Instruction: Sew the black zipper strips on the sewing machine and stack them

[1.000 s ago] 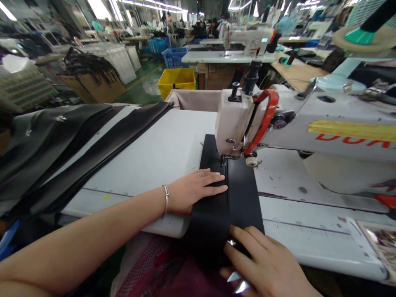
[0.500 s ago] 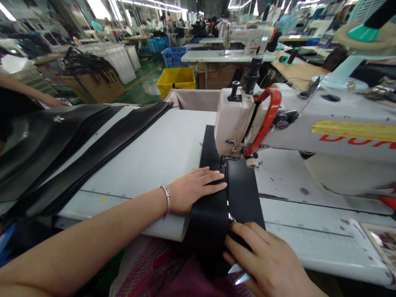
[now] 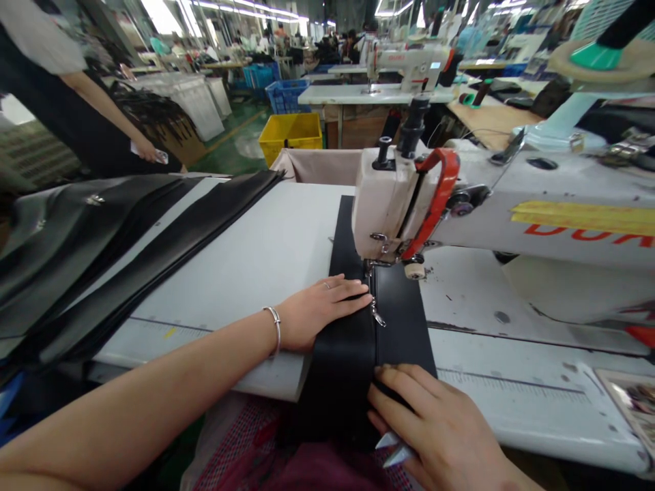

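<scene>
A black leather-like panel with a zipper along it lies under the needle and presser foot of a sewing machine. My left hand rests flat on the panel left of the zipper, fingers stretched towards the presser foot. Just beyond its fingertips lies the silver zipper pull. Lower down, my right hand is closed at the zipper line, its fingertips gripping the panel. Silver pointed blades, like thread snips, stick out from under its palm; their handle is hidden.
Stacked black panels lie on the white table at left. A red lever curves down the machine head. Beyond the table stand a yellow crate and a blue crate. At upper left a person's hand holds a small object.
The zipper pull has moved from beside my right fingertips up to near my left fingertips. The panel has slid slightly forward under the machine. The person at left has come further into view.
</scene>
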### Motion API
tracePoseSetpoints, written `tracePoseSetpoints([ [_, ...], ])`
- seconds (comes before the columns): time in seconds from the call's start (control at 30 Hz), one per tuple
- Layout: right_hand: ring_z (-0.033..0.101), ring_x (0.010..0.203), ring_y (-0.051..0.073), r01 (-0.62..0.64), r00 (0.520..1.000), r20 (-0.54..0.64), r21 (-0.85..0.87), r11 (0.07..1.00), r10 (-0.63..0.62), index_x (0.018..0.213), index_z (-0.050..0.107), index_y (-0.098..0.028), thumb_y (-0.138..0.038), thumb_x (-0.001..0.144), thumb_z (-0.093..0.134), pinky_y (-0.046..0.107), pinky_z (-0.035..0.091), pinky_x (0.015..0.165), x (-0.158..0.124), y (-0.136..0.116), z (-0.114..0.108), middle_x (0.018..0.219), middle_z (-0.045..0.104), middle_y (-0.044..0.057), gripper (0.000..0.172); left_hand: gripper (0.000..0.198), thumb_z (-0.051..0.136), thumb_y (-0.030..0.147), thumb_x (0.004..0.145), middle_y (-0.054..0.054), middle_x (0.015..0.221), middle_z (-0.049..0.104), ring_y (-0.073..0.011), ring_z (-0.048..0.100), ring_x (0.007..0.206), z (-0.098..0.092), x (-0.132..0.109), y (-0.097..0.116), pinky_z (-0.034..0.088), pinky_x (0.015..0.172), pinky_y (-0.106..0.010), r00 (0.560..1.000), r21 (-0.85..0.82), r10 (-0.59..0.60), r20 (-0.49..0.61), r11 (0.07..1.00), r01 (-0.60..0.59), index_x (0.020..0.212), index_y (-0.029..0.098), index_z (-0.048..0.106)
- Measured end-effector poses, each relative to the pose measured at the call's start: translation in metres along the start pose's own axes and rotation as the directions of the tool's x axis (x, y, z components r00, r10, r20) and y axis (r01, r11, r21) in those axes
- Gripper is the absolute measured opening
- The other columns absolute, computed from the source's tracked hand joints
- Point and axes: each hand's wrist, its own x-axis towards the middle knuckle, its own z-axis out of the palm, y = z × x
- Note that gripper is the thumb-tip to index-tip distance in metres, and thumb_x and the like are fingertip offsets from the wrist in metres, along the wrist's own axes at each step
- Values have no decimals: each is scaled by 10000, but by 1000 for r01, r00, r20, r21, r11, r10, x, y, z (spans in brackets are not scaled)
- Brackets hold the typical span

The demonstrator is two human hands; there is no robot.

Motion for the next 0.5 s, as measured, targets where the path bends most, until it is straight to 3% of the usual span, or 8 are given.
tracePoseSetpoints([
  [0.17, 551, 976, 212, -58, 996, 66, 89, 994, 52, 1141, 601, -210, -143, 871, 456, 315, 509, 754, 2, 5, -1, 1111, 611, 62, 314, 820, 600, 305, 783, -113, 1519, 237, -231, 184, 1414, 0, -1, -1, 103, 1184, -430, 1000, -30, -17, -9, 999, 17, 1477, 172, 186],
  [0.3, 555, 916, 183, -189, 979, 90, 64, 980, 183, 1097, 595, -225, -189, 906, 462, 314, 481, 779, 32, 35, -8, 1048, 590, 57, 236, 736, 585, 304, 813, -88, 1499, 297, -214, 243, 1398, 3, -3, -6, 128, 1183, -436, 996, -159, -16, -90, 987, 1, 1460, 216, 246],
  [0.4, 555, 943, 207, -304, 948, 90, -23, 952, 305, 1145, 557, -232, -283, 880, 549, 322, 471, 752, 63, 61, -8, 1100, 548, 69, 270, 587, 550, 320, 859, -60, 1422, 429, -179, 386, 1322, 5, -2, -12, 244, 1159, -380, 975, -356, -93, -200, 934, 16, 1404, 227, 353],
  [0.5, 569, 896, 188, -343, 935, 100, 3, 939, 341, 1038, 559, -224, -227, 861, 563, 299, 452, 736, 83, 75, 0, 1060, 546, 56, 177, 431, 520, 317, 885, -49, 1331, 527, -167, 491, 1226, 4, -2, -15, 358, 1095, -328, 946, -456, -211, -247, 886, 79, 1299, 205, 481],
])
